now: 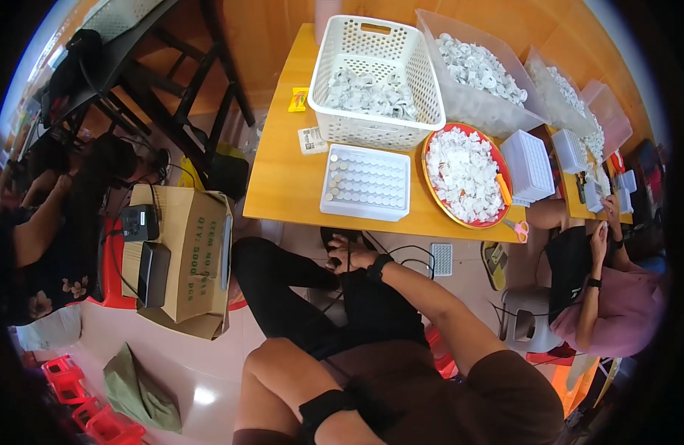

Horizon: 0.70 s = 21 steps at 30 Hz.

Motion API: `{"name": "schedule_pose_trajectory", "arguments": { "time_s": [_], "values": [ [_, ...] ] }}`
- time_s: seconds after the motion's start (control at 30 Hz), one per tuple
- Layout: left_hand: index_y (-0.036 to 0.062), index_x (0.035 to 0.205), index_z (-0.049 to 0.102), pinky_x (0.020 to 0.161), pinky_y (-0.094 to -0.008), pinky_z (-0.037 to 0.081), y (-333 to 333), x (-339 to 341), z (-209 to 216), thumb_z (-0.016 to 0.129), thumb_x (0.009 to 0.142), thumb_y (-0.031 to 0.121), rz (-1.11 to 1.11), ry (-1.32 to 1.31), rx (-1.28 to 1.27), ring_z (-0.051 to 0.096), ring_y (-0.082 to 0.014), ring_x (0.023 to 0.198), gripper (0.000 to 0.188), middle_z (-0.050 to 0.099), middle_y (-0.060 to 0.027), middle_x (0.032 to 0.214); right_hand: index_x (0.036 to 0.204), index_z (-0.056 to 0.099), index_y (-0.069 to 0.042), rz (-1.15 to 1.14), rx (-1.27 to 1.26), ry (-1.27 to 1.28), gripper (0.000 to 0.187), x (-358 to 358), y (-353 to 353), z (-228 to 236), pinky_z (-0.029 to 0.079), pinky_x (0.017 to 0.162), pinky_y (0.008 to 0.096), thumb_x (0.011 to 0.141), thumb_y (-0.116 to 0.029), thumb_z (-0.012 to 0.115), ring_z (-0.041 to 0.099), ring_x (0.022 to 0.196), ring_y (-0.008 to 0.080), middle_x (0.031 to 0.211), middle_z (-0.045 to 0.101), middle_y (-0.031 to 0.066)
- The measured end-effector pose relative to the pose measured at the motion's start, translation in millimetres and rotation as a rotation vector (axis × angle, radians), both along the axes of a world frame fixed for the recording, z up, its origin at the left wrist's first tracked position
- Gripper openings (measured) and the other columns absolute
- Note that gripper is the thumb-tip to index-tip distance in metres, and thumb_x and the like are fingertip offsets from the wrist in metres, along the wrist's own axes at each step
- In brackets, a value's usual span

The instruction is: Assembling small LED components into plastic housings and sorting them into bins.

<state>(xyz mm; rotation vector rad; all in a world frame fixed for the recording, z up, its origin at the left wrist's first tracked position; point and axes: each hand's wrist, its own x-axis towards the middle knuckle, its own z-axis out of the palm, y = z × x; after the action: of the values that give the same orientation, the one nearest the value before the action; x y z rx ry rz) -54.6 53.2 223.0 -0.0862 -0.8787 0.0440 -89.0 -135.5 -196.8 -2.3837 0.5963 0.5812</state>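
My right hand (349,256) is low between my knees, just below the table's front edge, with a black band on its wrist. Its fingers curl around something dark that I cannot make out, next to a thin black cable. My left arm bends across my lap, a black band at the wrist, and its hand is out of view. Closest to my right hand on the table is a white pocketed tray (372,211). Several small round pieces (334,178) sit in its left-hand pockets.
On the table (283,178) stand a white perforated basket (379,133), a clear bin (461,104), a red round tray (429,182) of white pieces and pink-handled scissors (521,231). A cardboard box (190,259) stands left. Co-workers sit on both sides. Cables and a slipper (495,265) lie below.
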Motion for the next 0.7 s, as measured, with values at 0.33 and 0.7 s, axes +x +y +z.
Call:
{"name": "schedule_pose_trajectory", "arguments": {
  "time_s": [0.33, 0.7],
  "values": [
    [-0.0074, 0.128, 0.036, 0.102, -0.0274, 0.033, -1.7, -0.6, -14.5, 0.035, 0.093, 0.006, 0.141, 0.122, 0.122, 0.041, -0.0196, 0.120, 0.037, 0.045, -0.0141, 0.128, 0.107, 0.059, -0.015, -0.051, 0.025, -0.076, 0.054, -14.3, -5.2, -13.4, 0.023, 0.086, 0.0721, 0.064, -0.045, 0.067, 0.017, 0.133, 0.0285, 0.131, 0.035, 0.0055],
    [-0.0105, 0.119, 0.045, 0.094, -0.0270, 0.039, 34.9, -9.5, -10.0, 0.052, 0.090, 0.014, 0.196, 0.300, 0.090, 0.048, -0.0239, 0.110, 0.038, 0.052, -0.0140, 0.116, 0.108, 0.058, -0.016, -0.046, 0.047, -0.039, 0.052, -9.2, -4.4, -6.1, 0.020, 0.091, 0.0701, 0.067, -0.046, 0.064, 0.015, 0.134, 0.0261, 0.131, 0.034, 0.0045]
  ]
}}
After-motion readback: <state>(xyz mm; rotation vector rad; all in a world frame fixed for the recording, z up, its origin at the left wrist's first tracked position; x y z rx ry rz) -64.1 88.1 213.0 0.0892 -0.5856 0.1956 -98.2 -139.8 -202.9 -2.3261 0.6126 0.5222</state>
